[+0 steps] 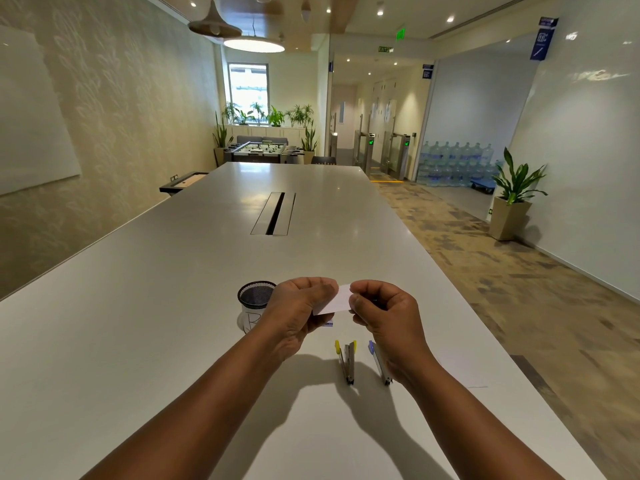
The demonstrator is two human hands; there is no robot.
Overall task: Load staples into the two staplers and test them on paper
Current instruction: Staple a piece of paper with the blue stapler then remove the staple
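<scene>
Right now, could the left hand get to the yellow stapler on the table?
Probably yes, but not freely: the left hand and right hand both pinch a small white box. The yellow stapler lies open just below, nothing covering it.

Beside the black mesh cup (256, 294): yellow-tipped stapler (346, 362), blue-tipped stapler (379, 363), and above them a white card (334, 301); table (173, 306) off-white.

blue stapler (378, 362) partly behind right hand (388, 317); white box (334, 301) ends hidden by fingers | forearms cut by bottom edge
</scene>
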